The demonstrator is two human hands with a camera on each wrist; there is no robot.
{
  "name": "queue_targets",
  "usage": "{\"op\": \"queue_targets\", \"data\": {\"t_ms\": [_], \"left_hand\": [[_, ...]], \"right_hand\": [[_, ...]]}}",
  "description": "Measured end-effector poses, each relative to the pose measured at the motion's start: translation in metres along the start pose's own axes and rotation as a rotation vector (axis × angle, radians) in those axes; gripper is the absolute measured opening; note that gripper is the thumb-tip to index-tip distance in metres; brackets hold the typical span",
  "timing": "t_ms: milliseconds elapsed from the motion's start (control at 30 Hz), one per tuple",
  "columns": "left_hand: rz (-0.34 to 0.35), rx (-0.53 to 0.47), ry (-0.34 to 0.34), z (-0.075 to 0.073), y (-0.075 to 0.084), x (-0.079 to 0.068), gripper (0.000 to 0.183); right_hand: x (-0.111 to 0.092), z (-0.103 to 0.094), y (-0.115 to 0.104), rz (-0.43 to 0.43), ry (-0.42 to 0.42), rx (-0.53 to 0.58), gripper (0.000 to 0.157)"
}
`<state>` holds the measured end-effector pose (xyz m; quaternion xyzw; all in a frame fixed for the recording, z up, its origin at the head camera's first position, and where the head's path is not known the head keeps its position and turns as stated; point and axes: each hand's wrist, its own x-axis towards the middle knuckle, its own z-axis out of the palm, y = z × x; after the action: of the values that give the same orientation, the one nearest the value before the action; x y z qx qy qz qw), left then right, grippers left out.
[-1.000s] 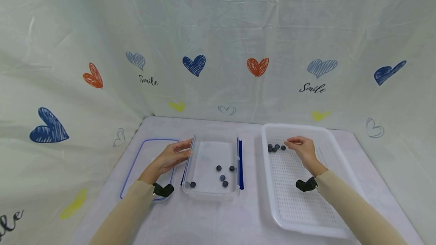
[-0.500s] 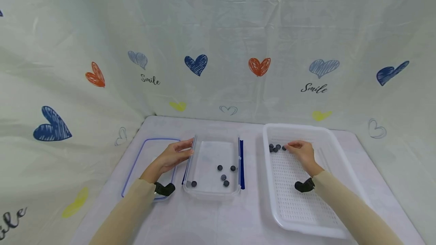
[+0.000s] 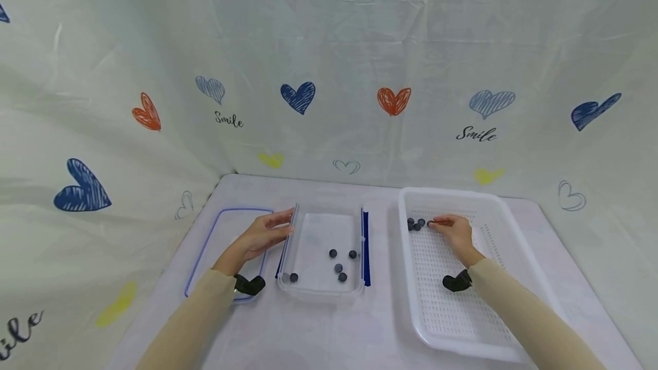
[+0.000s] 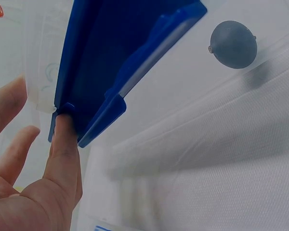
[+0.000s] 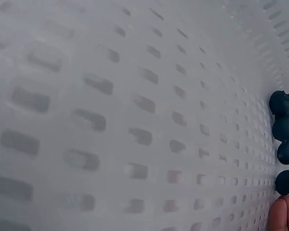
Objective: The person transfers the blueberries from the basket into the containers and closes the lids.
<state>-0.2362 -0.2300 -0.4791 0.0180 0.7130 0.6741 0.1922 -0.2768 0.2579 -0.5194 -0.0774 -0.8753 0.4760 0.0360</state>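
My right hand [image 3: 456,235] reaches into the white perforated basket [image 3: 418,313] and pinches a blueberry [image 5: 283,183] between thumb and fingers, low against the basket floor. Several other blueberries [image 3: 417,226] lie just left of those fingertips. My left hand [image 3: 259,238] touches the left side of a clear plastic container [image 3: 319,291] with its fingers extended. In the left wrist view, one fingertip lies against the container's blue side clasp [image 4: 98,62], which hangs unfastened. Inside the container several blueberries [image 3: 338,268] are spread apart, one near its front left corner.
A clear lid with a blue seal [image 3: 197,256] lies on the table left of the container, partly under my left forearm. The second blue clasp [image 3: 366,250] hangs on the container's right side. A cloth printed with hearts [image 3: 360,44] rises behind the table.
My right fingertips have come down onto the blueberry nearest them and closed around it. The left hand stays at the container's side. The head view has shifted slightly.
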Motion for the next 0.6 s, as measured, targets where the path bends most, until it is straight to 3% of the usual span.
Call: {"op": "queue_targets", "data": {"t_ms": [300,600], "left_hand": [[-0.007,-0.002,0.004,0.0006,0.0003,0.0000,0.066],[0.000,0.016,-0.005,0.0004,0.0008,0.0000,0.067]], "right_hand": [[0.0037,0.0023,0.0050,-0.033,0.011,-0.025,0.030],[0.0017,-0.0004,0.0049,-0.085,0.011,0.026,0.025]]}}
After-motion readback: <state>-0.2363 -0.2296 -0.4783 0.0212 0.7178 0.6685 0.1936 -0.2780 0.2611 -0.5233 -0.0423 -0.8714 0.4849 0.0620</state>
